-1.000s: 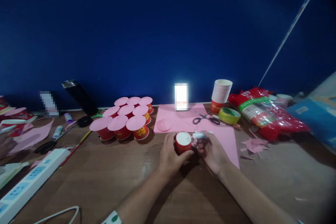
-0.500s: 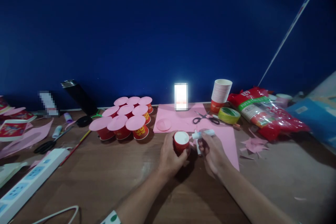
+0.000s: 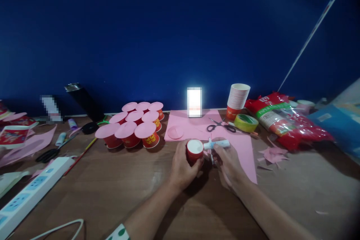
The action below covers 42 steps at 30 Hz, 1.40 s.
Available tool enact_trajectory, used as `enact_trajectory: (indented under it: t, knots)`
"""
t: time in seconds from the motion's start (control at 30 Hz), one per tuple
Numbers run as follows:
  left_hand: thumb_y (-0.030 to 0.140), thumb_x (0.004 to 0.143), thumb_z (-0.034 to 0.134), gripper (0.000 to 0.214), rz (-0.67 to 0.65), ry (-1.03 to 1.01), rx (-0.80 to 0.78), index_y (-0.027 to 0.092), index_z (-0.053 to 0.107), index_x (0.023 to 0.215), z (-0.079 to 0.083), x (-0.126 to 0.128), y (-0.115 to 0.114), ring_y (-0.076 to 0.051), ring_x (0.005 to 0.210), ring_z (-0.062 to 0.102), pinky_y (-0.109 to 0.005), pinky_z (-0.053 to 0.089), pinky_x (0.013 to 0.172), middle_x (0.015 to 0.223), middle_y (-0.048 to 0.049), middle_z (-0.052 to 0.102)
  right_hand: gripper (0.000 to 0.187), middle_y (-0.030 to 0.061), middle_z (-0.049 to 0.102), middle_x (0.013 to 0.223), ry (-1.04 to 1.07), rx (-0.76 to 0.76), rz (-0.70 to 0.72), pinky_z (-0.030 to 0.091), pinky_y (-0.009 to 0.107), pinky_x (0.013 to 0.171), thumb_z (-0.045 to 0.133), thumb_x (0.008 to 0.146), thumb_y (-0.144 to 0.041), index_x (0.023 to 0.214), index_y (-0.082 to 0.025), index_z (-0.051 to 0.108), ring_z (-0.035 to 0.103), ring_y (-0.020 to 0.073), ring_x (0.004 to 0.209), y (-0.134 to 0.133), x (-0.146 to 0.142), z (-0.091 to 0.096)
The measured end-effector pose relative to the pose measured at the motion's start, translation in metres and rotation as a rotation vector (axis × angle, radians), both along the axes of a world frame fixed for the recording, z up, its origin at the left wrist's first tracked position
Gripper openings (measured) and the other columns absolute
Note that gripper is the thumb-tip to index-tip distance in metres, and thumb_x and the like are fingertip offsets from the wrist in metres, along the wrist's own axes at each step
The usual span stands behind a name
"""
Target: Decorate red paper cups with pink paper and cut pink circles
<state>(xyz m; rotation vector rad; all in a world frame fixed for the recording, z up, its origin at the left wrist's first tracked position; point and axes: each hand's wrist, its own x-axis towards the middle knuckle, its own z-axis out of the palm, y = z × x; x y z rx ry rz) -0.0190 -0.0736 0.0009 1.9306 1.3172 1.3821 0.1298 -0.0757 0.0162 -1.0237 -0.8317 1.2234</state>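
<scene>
My left hand is wrapped round a red paper cup, whose round white end faces up. In my right hand is a white and light-blue glue stick, held nearly level, its tip at the right side of the cup's rim. A second small white piece shows below my right fingers, too covered to make out. Behind the hands lie pink paper sheets with a pink paper circle and black-handled scissors on them. To the left, several red cups stand upside down, topped with pink circles.
A stack of paper cups, a yellow tape roll and a red plastic bag stand right. Pink scraps lie nearby. At left are a power strip, a black bottle and more scissors. A blue partition rises behind.
The glue stick in my right hand has shifted slightly left, its tip now at the cup's rim. My left hand still holds the cup in about the same place.
</scene>
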Motion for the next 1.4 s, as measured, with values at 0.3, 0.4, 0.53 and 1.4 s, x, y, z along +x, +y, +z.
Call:
enact_trajectory:
  t: [0.3,0.4,0.53,1.4]
  knots:
    - [0.019,0.070,0.064,0.050,-0.006,-0.003,-0.022,0.019,0.048,0.117,0.0002,-0.0008,-0.0004,-0.024,0.104,0.054,-0.039,0.044,0.092,0.112,-0.0091,0.056,0.028,-0.0063,0.053,0.061,0.029,0.017,-0.006,0.035,0.017,0.043,0.073,0.070,-0.034,0.089,-0.022,0.058,0.043,0.0069,0.049,-0.0037,-0.0040,0.0067]
    - [0.019,0.070,0.065,0.050,-0.002,-0.002,-0.019,0.019,0.048,0.117,-0.0012,-0.0008,0.0000,-0.025,0.105,0.054,-0.040,0.044,0.092,0.113,-0.0094,0.056,0.030,-0.0059,0.055,0.061,0.034,0.015,-0.008,0.036,0.018,0.043,0.074,0.068,-0.035,0.090,-0.022,0.058,0.044,0.0077,0.048,-0.0035,-0.0043,0.0077]
    - [0.018,0.069,0.065,0.051,-0.003,-0.004,-0.019,0.019,0.048,0.117,-0.0022,-0.0009,0.0004,-0.024,0.105,0.054,-0.040,0.043,0.093,0.113,-0.0094,0.056,0.028,-0.0053,0.058,0.062,0.019,0.019,-0.028,0.038,0.019,0.044,0.074,0.067,-0.034,0.088,-0.022,0.058,0.046,0.0080,0.049,-0.0037,-0.0044,0.0094]
    - [0.023,0.072,0.065,0.047,-0.012,0.008,-0.012,0.018,0.050,0.117,0.0011,-0.0017,-0.0002,-0.023,0.102,0.055,-0.039,0.045,0.090,0.110,-0.0092,0.057,0.017,-0.0026,0.058,0.074,-0.160,0.142,-0.010,0.044,0.024,0.059,0.070,0.075,-0.029,0.087,-0.024,0.059,0.051,0.0126,0.065,-0.0064,0.0000,0.0016]
